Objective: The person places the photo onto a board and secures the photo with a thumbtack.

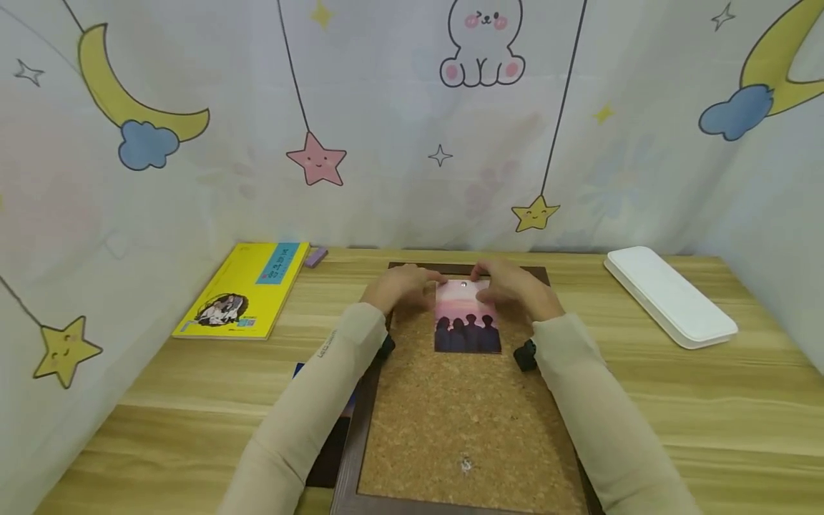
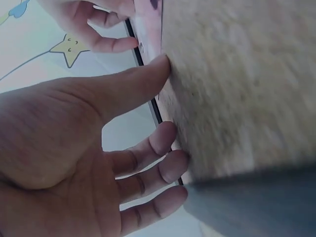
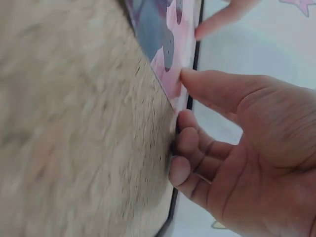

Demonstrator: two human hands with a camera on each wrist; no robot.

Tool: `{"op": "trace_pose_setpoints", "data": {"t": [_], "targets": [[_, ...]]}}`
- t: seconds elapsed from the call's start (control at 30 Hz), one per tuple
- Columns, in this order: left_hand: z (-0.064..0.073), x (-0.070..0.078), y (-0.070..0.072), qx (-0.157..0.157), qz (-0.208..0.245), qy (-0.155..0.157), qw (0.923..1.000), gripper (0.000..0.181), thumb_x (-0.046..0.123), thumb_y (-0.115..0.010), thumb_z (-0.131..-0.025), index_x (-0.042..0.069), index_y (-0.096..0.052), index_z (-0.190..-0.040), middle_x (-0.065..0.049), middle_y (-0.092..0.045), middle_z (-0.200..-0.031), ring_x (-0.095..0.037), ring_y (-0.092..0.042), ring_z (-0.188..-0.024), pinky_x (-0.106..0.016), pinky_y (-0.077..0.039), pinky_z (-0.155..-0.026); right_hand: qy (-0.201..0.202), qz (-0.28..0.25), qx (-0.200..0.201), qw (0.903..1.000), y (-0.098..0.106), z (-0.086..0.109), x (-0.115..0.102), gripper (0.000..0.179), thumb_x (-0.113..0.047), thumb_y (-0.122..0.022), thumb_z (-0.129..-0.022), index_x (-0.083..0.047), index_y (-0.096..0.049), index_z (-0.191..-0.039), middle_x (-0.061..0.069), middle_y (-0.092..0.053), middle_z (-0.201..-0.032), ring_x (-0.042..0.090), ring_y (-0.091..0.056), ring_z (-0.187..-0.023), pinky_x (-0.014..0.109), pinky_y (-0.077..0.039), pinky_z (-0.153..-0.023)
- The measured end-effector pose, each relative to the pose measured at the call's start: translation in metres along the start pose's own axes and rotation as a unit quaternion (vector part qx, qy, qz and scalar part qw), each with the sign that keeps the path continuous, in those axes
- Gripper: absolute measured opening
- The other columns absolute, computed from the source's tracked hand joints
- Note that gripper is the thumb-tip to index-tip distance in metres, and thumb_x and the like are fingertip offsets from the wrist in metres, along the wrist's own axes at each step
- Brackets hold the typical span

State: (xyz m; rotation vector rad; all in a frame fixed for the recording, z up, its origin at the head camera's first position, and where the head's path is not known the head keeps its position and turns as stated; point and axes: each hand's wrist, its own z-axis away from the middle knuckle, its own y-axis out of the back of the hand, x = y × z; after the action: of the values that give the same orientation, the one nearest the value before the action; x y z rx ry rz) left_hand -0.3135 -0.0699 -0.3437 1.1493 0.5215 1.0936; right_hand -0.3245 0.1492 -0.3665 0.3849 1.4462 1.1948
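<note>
A pink picture card (image 1: 468, 325) with several dark silhouetted figures lies on the upper part of a framed cork board (image 1: 463, 400). Near its top edge sits a small shiny pin (image 1: 463, 285). My left hand (image 1: 402, 286) is at the card's upper left corner, thumb and fingertips on or close to the board in the left wrist view. On the other side, my right hand (image 1: 515, 286) touches the card's upper right with the thumb, seen in the right wrist view (image 3: 261, 128); its other fingertips rest by the cork. Neither hand grips anything.
On the left lie a yellow book (image 1: 247, 290) and a small purple block (image 1: 316, 257). A white case (image 1: 669, 297) is on the right of the wooden table (image 1: 702, 422). Dark flat items (image 1: 330, 454) lie partly under my left sleeve. A pale cloth (image 1: 399, 121) hangs behind.
</note>
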Motion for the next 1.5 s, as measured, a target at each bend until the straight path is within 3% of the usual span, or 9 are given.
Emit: {"op": "trace_pose_setpoints", "data": {"t": [0.13, 0.23, 0.37, 0.53, 0.87, 1.0, 1.1, 1.3, 1.5], "targets": [[0.007, -0.003, -0.002, -0.005, -0.016, -0.006, 0.9998, 0.059, 0.026, -0.061, -0.100, 0.027, -0.039, -0.155, -0.014, -0.054, -0.140, -0.030, -0.050, -0.128, -0.045, -0.040, -0.106, -0.004, 0.032, -0.013, 0.9994, 0.002, 0.009, 0.002, 0.043, -0.006, -0.064, -0.092, -0.003, -0.055, -0.134, 0.015, -0.060, -0.102, 0.021, -0.046, -0.074, 0.037, -0.041, -0.073], [0.015, -0.005, -0.003, 0.002, -0.023, -0.005, 0.9997, 0.058, 0.023, -0.064, -0.098, 0.028, -0.042, -0.153, -0.014, -0.059, -0.130, -0.030, -0.054, -0.118, -0.045, -0.044, -0.098, -0.013, 0.054, -0.033, 0.9979, 0.005, 0.017, 0.003, 0.047, -0.010, -0.063, -0.094, -0.008, -0.052, -0.139, 0.011, -0.056, -0.089, 0.022, -0.047, -0.072, 0.038, -0.040, -0.072], [0.024, -0.008, -0.005, -0.004, -0.003, 0.003, 1.0000, 0.058, 0.022, -0.069, -0.095, 0.028, -0.046, -0.148, -0.015, -0.052, -0.143, -0.032, -0.051, -0.128, -0.049, -0.044, -0.102, 0.008, 0.080, -0.046, 0.9957, 0.006, 0.030, 0.007, 0.047, -0.016, -0.063, -0.095, -0.010, -0.052, -0.140, 0.017, -0.061, -0.113, 0.027, -0.056, -0.091, 0.045, -0.045, -0.082], [0.029, -0.012, -0.010, -0.022, -0.015, -0.009, 0.9996, 0.065, 0.025, -0.070, -0.095, 0.028, -0.040, -0.153, -0.011, -0.042, -0.154, -0.033, -0.046, -0.135, -0.050, -0.040, -0.107, 0.034, 0.075, -0.056, 0.9950, 0.007, 0.045, 0.017, 0.044, -0.015, -0.065, -0.095, -0.008, -0.053, -0.137, 0.018, -0.061, -0.114, 0.029, -0.057, -0.094, 0.047, -0.046, -0.083], [0.044, -0.029, -0.021, -0.030, -0.010, -0.029, 0.9991, 0.070, 0.033, -0.068, -0.096, 0.025, -0.035, -0.157, -0.016, -0.047, -0.149, -0.034, -0.053, -0.128, -0.050, -0.042, -0.105, 0.039, 0.042, -0.072, 0.9958, 0.010, 0.075, 0.035, 0.051, -0.014, -0.067, -0.096, -0.005, -0.048, -0.142, 0.024, -0.057, -0.126, 0.029, -0.059, -0.099, 0.046, -0.050, -0.081], [0.052, -0.032, -0.022, -0.025, 0.000, -0.019, 0.9995, 0.070, 0.034, -0.069, -0.096, 0.026, -0.035, -0.157, -0.014, -0.042, -0.154, -0.035, -0.051, -0.130, -0.053, -0.040, -0.106, 0.056, 0.067, -0.060, 0.9944, 0.013, 0.085, 0.037, 0.051, -0.015, -0.070, -0.094, -0.002, -0.051, -0.139, 0.015, -0.063, -0.098, 0.021, -0.057, -0.079, 0.039, -0.049, -0.071], [0.059, -0.033, -0.024, -0.020, 0.002, -0.011, 0.9997, 0.070, 0.036, -0.069, -0.095, 0.028, -0.036, -0.156, -0.015, -0.044, -0.152, -0.035, -0.052, -0.129, -0.053, -0.042, -0.105, 0.061, 0.075, -0.054, 0.9938, 0.015, 0.092, 0.040, 0.049, -0.015, -0.070, -0.094, -0.001, -0.052, -0.138, 0.006, -0.058, -0.080, 0.016, -0.050, -0.067, 0.034, -0.044, -0.062], [0.076, -0.040, -0.028, -0.003, -0.010, -0.029, 0.9995, 0.070, 0.045, -0.068, -0.094, 0.026, -0.039, -0.155, -0.018, -0.054, -0.142, -0.035, -0.055, -0.126, -0.052, -0.045, -0.101, 0.063, 0.073, -0.035, 0.9947, 0.012, 0.107, 0.049, 0.046, -0.017, -0.070, -0.095, -0.003, -0.055, -0.135, 0.002, -0.053, -0.074, 0.014, -0.046, -0.063, 0.031, -0.040, -0.060], [0.097, -0.050, -0.031, 0.012, 0.002, -0.036, 0.9993, 0.070, 0.041, -0.066, -0.096, 0.022, -0.036, -0.157, -0.017, -0.061, -0.133, -0.036, -0.055, -0.125, -0.056, -0.044, -0.101, 0.078, 0.076, -0.004, 0.9940, 0.012, 0.121, 0.058, 0.047, -0.026, -0.070, -0.096, -0.004, -0.056, -0.135, -0.003, -0.055, -0.073, 0.011, -0.049, -0.061, 0.031, -0.042, -0.061]]}}
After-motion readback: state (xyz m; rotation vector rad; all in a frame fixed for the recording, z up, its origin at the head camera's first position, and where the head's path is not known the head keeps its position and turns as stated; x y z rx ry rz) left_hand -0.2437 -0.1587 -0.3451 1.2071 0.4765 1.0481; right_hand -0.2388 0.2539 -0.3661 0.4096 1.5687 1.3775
